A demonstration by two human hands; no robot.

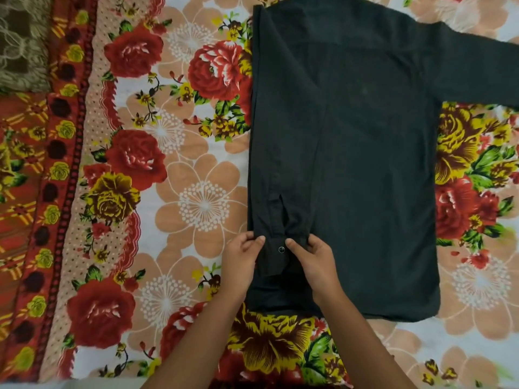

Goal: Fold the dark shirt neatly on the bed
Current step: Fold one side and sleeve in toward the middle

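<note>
Dark shirt (365, 164) is laid flat on the bed (182, 192), centre to 3 o'clock. One sleeve (280, 214) is folded down its 9 o'clock edge. The cuff (273, 261) is pinched by left hand (241, 259) and right hand (316, 261). Other sleeve (477, 60) is spread toward 2 o'clock.

The bed (179, 153) wears a rose-patterned floral sheet (134, 310). A dark shirt (365, 164) lies flat on it, right of middle; a brown patterned cloth (22, 43) sits at the far-left corner.
</note>
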